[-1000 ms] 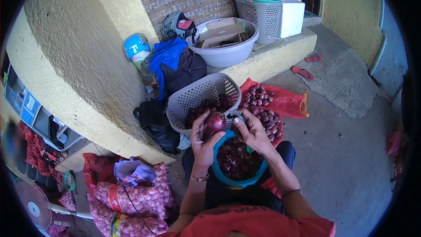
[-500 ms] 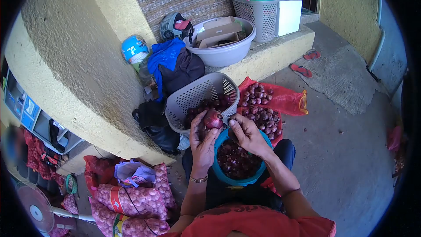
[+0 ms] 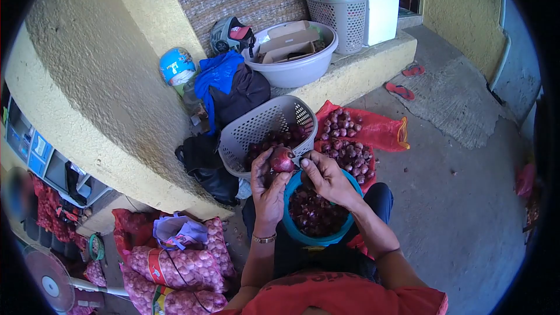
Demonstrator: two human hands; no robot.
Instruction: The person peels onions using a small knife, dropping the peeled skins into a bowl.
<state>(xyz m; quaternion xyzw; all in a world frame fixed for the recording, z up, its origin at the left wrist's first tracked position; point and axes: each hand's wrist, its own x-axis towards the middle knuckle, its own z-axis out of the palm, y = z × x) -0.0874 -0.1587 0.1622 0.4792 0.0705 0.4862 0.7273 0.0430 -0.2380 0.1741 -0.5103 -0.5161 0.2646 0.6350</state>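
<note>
My left grip (image 3: pixel 266 195), at the centre of the frame, is clamped around a red onion (image 3: pixel 282 161), thumb at the near side and fingers at the far side. My right grip (image 3: pixel 330 181) is just to the right, thumb and fingers curled close together; something dark shows at the fingertips, but I cannot tell what it is or whether it is held.

The onion is round and looks smooth, so I judge it could roll out if my left thumb eases off or the skin slides under it. It could then drop into the grey basket (image 3: pixel 248 131) or the blue tub (image 3: pixel 315 241), getting lost among what lies there. If the dark thing is sharp, a slip could nick my left thumb, which is near it.

The tub, below centre between my knees, holds dark purple scraps, and my right grip hides part of its rim. The basket, beyond my left grip, holds more onions; its near wall could catch my fingers. To the right, loose onions (image 3: pixel 348 156) lie beside a red mesh sack (image 3: pixel 382 127), which crowds that side.

A black bag (image 3: pixel 213 176) sits left of the basket. Upper centre, a wide basin (image 3: pixel 294 74) rests on a ledge (image 3: pixel 373 65). Full mesh sacks (image 3: pixel 184 265) fill the lower left.
</note>
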